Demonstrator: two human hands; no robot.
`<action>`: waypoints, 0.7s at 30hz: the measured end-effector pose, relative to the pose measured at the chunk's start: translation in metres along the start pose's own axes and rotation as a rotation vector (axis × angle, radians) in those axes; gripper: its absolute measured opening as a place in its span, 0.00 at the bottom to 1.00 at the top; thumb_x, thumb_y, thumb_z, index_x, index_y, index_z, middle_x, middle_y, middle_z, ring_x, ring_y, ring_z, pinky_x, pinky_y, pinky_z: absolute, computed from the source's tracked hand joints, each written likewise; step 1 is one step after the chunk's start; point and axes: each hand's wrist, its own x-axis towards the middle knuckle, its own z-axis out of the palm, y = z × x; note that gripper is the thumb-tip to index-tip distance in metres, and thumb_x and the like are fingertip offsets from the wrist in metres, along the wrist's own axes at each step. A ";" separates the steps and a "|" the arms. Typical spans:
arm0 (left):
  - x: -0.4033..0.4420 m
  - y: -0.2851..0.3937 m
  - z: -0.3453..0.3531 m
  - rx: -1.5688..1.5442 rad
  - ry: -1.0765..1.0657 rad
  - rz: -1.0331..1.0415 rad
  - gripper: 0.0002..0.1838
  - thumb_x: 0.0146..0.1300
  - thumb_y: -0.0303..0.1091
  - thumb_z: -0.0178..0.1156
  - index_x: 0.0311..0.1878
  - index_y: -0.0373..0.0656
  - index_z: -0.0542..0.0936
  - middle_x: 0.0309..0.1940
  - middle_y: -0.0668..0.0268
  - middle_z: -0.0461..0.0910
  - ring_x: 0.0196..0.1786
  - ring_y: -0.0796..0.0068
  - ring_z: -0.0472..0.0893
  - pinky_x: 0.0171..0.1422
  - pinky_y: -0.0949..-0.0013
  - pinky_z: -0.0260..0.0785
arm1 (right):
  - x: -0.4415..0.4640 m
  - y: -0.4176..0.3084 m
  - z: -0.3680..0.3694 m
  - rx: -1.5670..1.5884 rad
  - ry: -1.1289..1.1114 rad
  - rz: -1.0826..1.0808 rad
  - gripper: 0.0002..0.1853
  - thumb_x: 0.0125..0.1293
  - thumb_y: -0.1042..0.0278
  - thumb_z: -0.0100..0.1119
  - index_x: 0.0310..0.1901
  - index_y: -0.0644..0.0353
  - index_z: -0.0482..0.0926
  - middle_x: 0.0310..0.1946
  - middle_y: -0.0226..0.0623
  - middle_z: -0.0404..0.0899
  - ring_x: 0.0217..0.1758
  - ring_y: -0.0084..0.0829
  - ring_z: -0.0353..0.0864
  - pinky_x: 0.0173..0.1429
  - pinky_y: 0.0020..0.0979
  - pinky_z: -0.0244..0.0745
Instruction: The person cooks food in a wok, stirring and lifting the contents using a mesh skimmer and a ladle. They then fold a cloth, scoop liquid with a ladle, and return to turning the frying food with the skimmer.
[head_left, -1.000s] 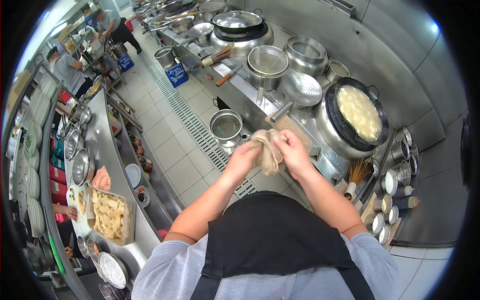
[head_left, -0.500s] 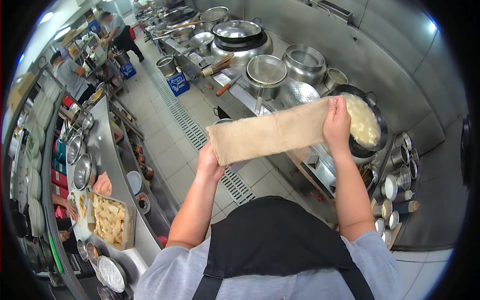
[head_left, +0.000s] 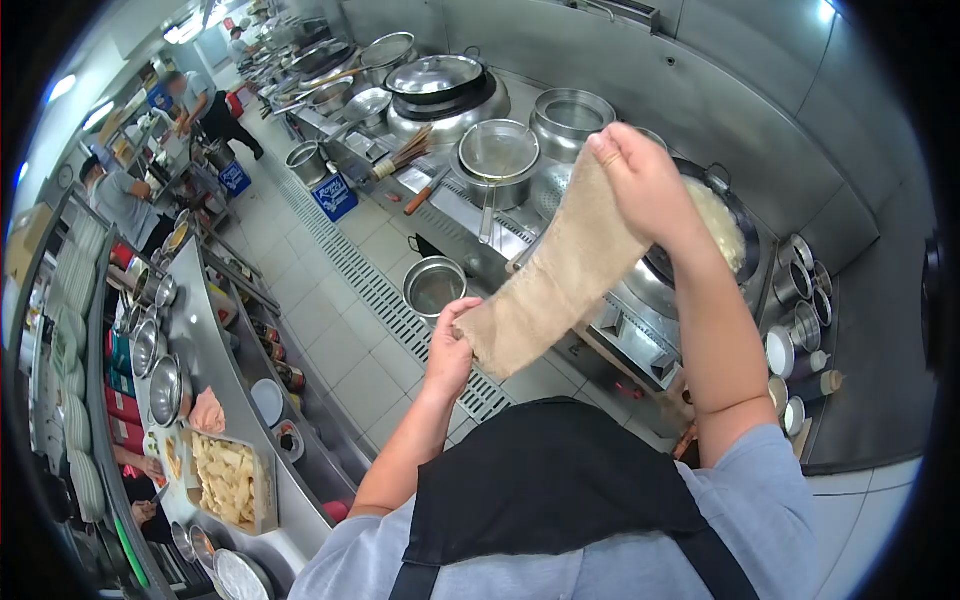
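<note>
A folded beige cloth (head_left: 555, 285) hangs slantwise between my two hands over the aisle. My left hand (head_left: 450, 352) grips its lower left end, thumb on top. Higher up, my right hand (head_left: 645, 185) is closed around the upper right end. The cloth sags a little in the middle. Just beyond my right forearm sits a black wok (head_left: 745, 215) of pale, bubbling contents, partly hidden by the arm. A perforated ladle (head_left: 549, 190) lies behind the cloth, mostly covered by it.
A mesh strainer (head_left: 498, 150) rests on a pot along the stove. A steel pot (head_left: 435, 285) stands low by the floor drain (head_left: 345, 250). On the left counter is a tub of pale pieces (head_left: 228, 480). A co-worker's hands (head_left: 148, 470) are beside it; other people stand farther back.
My right hand has risen and my left hand has lowered slightly, so the cloth has gone from nearly level and taut to steeply slanted and sagging. The whole view has shifted a little.
</note>
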 end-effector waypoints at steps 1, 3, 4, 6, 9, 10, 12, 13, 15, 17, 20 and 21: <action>0.003 -0.003 -0.004 -0.001 -0.003 0.002 0.15 0.63 0.23 0.54 0.53 0.44 0.72 0.46 0.66 0.77 0.48 0.78 0.76 0.50 0.73 0.71 | 0.004 -0.002 -0.006 0.016 0.000 -0.010 0.18 0.69 0.57 0.48 0.32 0.67 0.67 0.24 0.50 0.68 0.27 0.44 0.64 0.36 0.39 0.65; 0.008 0.004 -0.009 -0.055 0.058 0.052 0.10 0.64 0.24 0.53 0.48 0.40 0.74 0.42 0.69 0.78 0.45 0.82 0.76 0.48 0.76 0.69 | 0.012 0.003 -0.020 -0.014 0.018 0.011 0.18 0.69 0.56 0.48 0.32 0.67 0.67 0.24 0.50 0.69 0.28 0.47 0.64 0.37 0.39 0.66; 0.011 0.010 -0.006 -0.109 0.091 0.107 0.08 0.65 0.26 0.52 0.46 0.38 0.74 0.40 0.69 0.78 0.41 0.82 0.76 0.47 0.76 0.69 | 0.017 0.008 -0.027 -0.106 0.053 0.020 0.19 0.69 0.55 0.47 0.33 0.66 0.68 0.25 0.51 0.70 0.29 0.48 0.66 0.38 0.39 0.67; 0.014 0.028 -0.001 -0.150 0.119 0.108 0.08 0.65 0.26 0.52 0.46 0.39 0.74 0.39 0.69 0.78 0.40 0.82 0.77 0.46 0.77 0.69 | 0.024 0.016 -0.040 -0.297 0.115 0.059 0.20 0.69 0.53 0.45 0.33 0.66 0.69 0.28 0.52 0.74 0.32 0.51 0.71 0.40 0.40 0.68; 0.020 0.047 -0.001 -0.216 0.108 0.108 0.09 0.66 0.26 0.50 0.47 0.38 0.74 0.40 0.67 0.78 0.41 0.78 0.78 0.48 0.74 0.70 | 0.031 0.044 -0.046 -0.475 0.196 0.142 0.21 0.70 0.52 0.44 0.33 0.66 0.71 0.31 0.54 0.76 0.34 0.54 0.72 0.41 0.41 0.69; 0.023 0.053 0.002 -0.269 0.072 0.126 0.10 0.67 0.28 0.50 0.49 0.37 0.73 0.43 0.64 0.79 0.45 0.74 0.78 0.51 0.71 0.71 | 0.030 0.054 -0.044 -0.477 0.200 0.137 0.21 0.70 0.52 0.44 0.33 0.66 0.71 0.31 0.54 0.76 0.34 0.54 0.72 0.41 0.41 0.69; 0.026 0.063 0.002 -0.358 -0.010 0.111 0.15 0.68 0.30 0.47 0.54 0.35 0.70 0.50 0.59 0.77 0.53 0.67 0.77 0.61 0.63 0.68 | 0.028 0.063 -0.040 -0.330 0.175 0.131 0.21 0.70 0.51 0.45 0.35 0.65 0.72 0.28 0.51 0.76 0.32 0.48 0.74 0.41 0.39 0.69; 0.025 0.069 0.004 -0.357 -0.014 0.114 0.15 0.68 0.30 0.47 0.54 0.35 0.70 0.50 0.59 0.77 0.53 0.67 0.77 0.61 0.63 0.68 | 0.029 0.066 -0.041 -0.330 0.181 0.130 0.21 0.70 0.51 0.45 0.35 0.65 0.72 0.28 0.51 0.76 0.32 0.48 0.74 0.41 0.39 0.69; 0.022 0.084 0.012 -0.551 -0.026 0.096 0.17 0.68 0.31 0.46 0.57 0.35 0.69 0.54 0.58 0.74 0.58 0.65 0.74 0.65 0.60 0.65 | 0.027 0.060 -0.038 0.020 0.116 0.302 0.21 0.67 0.50 0.50 0.35 0.65 0.75 0.25 0.42 0.77 0.31 0.34 0.77 0.40 0.35 0.70; 0.023 0.075 0.006 -0.648 0.032 -0.029 0.19 0.68 0.32 0.45 0.59 0.35 0.67 0.57 0.57 0.72 0.61 0.63 0.72 0.66 0.58 0.63 | 0.024 0.042 -0.040 0.149 0.045 0.349 0.20 0.65 0.50 0.54 0.36 0.65 0.75 0.26 0.38 0.77 0.32 0.28 0.76 0.41 0.32 0.70; 0.025 0.065 0.005 -0.543 -0.070 -0.111 0.20 0.69 0.34 0.43 0.59 0.34 0.67 0.58 0.57 0.71 0.61 0.62 0.72 0.67 0.57 0.63 | 0.017 0.029 -0.051 0.359 -0.117 0.342 0.20 0.61 0.52 0.60 0.38 0.64 0.76 0.30 0.34 0.77 0.34 0.22 0.75 0.42 0.28 0.70; 0.024 0.067 0.008 -0.543 -0.073 -0.109 0.20 0.69 0.34 0.43 0.59 0.34 0.67 0.58 0.57 0.71 0.61 0.62 0.72 0.67 0.57 0.63 | 0.015 0.027 -0.054 0.438 -0.204 0.293 0.19 0.59 0.53 0.62 0.39 0.64 0.76 0.32 0.34 0.78 0.35 0.21 0.75 0.43 0.26 0.71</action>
